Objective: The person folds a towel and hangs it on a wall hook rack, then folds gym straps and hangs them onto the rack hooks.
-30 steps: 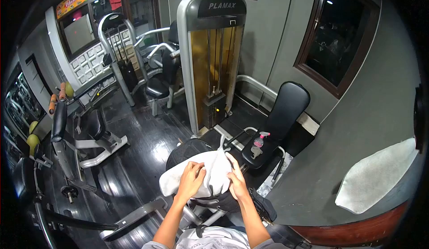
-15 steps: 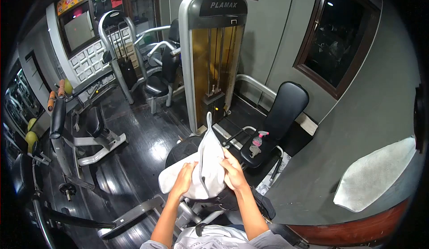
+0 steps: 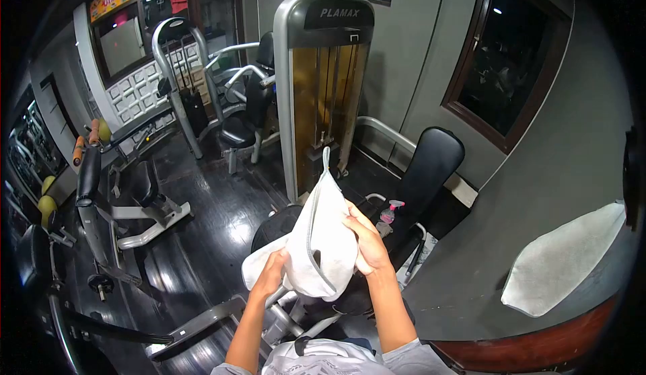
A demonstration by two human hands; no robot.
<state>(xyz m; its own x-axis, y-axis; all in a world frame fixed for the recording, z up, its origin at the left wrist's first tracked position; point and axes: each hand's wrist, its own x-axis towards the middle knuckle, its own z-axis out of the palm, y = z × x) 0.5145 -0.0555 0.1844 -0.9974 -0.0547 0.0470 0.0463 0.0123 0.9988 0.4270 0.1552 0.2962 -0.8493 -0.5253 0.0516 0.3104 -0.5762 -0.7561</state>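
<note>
A white towel with grey edging is bunched and partly folded in front of me, one corner pointing up. On its lower left side my left hand is closed, gripping the fabric. My right hand grips the right side, its fingers curled over the cloth and its thumb partly hidden. Beyond my right hand, a pink spray bottle stands on a black seat. Next to the bottle lies a small greyish cloth.
A tall weight-stack machine rises straight ahead. To its right is a black padded backrest. More gym machines, including a leg station, line the left side. Another white towel hangs at the right wall.
Both hands have raised and turned the towel slightly rightward, and its top corner is higher. My right hand has moved up and right, now partly covering the seat with the bottle.
</note>
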